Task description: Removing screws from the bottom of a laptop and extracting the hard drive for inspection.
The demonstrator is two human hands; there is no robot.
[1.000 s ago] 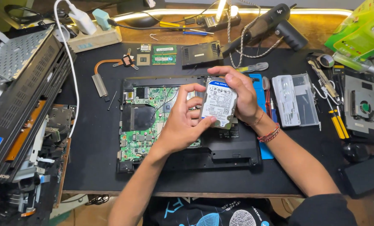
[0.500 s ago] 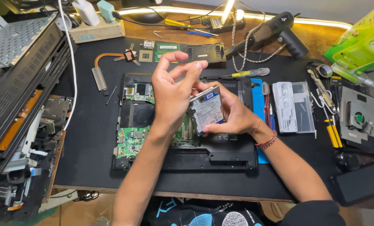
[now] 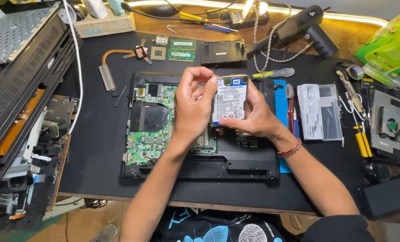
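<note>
- Two bare hands hold a flat rectangular hard drive with a white label and metal edges (image 3: 229, 99) upright in the air, above the middle of an opened black laptop base with its green circuit board exposed (image 3: 164, 130)
- The left hand (image 3: 194, 105) has its fingertips curled onto the drive's upper left edge, pinching it; the right hand (image 3: 253, 116) wraps behind it, thumb pressed on the lower front and fingers cupping the far side
- Judged from this grip, the drive could slip and drop onto the bare board beneath, since only fingertips and a thumb bear on its thin edges; a knock there might harm small parts on either piece
- Beside the base lie a clear plastic bit case (image 3: 320, 112), a blue strip tool (image 3: 281, 107), a green-handled screwdriver (image 3: 274, 72) and yellow-handled tools (image 3: 361, 139)
- Further out sit two green memory sticks (image 3: 182, 49), a copper heat pipe (image 3: 114, 60), a black hot-air gun (image 3: 305, 27) and a cooling fan unit (image 3: 390, 127)
- Everything rests on a black mat (image 3: 97, 148) over a wooden bench, lit by a strip light along the back edge, with dismantled metal chassis parts (image 3: 16, 89) stacked at the left
</note>
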